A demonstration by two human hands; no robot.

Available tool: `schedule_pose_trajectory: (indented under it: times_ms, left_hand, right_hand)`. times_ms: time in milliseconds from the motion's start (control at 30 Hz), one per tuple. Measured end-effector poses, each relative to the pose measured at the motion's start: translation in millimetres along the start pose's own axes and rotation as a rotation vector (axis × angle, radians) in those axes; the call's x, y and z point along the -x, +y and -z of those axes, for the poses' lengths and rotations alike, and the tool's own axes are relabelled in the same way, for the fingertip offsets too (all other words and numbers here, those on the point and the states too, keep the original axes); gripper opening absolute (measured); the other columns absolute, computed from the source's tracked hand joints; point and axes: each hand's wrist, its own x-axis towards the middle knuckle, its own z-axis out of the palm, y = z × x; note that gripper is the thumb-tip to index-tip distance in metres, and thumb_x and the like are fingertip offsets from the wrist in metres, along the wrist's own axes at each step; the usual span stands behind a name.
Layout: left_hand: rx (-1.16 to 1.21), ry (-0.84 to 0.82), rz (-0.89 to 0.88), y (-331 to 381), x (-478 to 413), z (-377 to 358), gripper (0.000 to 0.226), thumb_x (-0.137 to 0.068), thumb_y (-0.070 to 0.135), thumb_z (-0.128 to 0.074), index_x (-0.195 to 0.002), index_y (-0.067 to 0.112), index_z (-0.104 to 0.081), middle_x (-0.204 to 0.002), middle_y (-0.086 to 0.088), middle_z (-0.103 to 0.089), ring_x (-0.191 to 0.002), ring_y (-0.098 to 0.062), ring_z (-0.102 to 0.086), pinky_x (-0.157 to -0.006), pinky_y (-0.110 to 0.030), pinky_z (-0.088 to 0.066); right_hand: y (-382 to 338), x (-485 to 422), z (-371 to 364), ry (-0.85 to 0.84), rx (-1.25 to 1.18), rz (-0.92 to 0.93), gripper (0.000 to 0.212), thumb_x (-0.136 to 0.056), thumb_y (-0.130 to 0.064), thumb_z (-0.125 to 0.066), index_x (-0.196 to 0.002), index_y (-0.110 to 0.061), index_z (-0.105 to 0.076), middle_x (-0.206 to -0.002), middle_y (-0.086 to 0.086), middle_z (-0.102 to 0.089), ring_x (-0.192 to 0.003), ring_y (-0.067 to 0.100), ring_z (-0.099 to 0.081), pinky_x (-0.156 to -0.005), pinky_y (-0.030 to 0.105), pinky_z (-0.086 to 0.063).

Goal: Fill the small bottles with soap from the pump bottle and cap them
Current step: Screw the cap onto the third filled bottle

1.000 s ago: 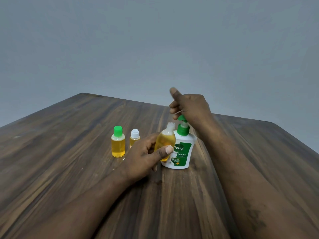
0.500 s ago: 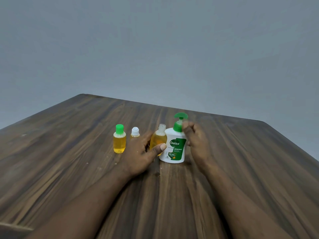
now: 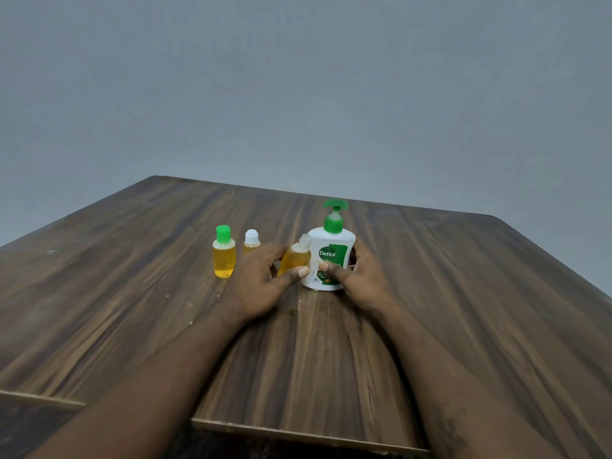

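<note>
The left hand (image 3: 261, 279) grips a tilted uncapped small bottle (image 3: 295, 258). The right hand (image 3: 359, 276) holds the Dettol pump bottle (image 3: 332, 246) just beside it. A green-capped bottle (image 3: 224, 256) and a white-capped bottle (image 3: 251, 240) stand on the bench (image 3: 132, 293).

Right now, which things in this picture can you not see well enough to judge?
Head view only.
White-capped bottle: body mostly hidden behind the left hand, fill level unclear.
Open bottle: base hidden by the left hand; resting or lifted, cannot tell.
Right hand: fingers hidden behind the pump bottle.
Label print: too small.
</note>
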Motion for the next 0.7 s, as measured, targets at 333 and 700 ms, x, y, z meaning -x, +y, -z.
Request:
schedule_pose_trajectory:
  times_ms: [333, 700]
  left_hand:
    - [-0.101, 0.058, 0.117, 2.5, -0.4, -4.0, 0.028, -0.088, 0.066, -0.059, -0.088, 0.038, -0.057, -0.073, 0.013, -0.062, -0.072, -0.003, -0.058, -0.06, -0.03, -0.046]
    - [-0.019, -0.001, 0.184, 4.2, -2.3, -4.9, 0.026, -0.093, 0.048, -0.07, -0.096, 0.024, -0.06, -0.082, 0.004, -0.065, -0.078, -0.014, -0.061, -0.066, -0.037, -0.049]
  right_hand:
    - [5.1, -7.2, 21.3, 0.055, -0.055, -0.084, 0.053, -0.081, -0.038, -0.088, -0.125, -0.035, -0.058, -0.112, -0.012, -0.072, -0.101, 0.002, -0.068, -0.086, 0.031, -0.059]
    - [-21.5, -0.9, 16.8, 0.546, 0.081, 0.199, 0.046, -0.085, -0.044, -0.081, -0.117, -0.02, -0.058, -0.097, -0.006, -0.063, -0.082, 0.009, -0.061, -0.073, 0.03, -0.055]
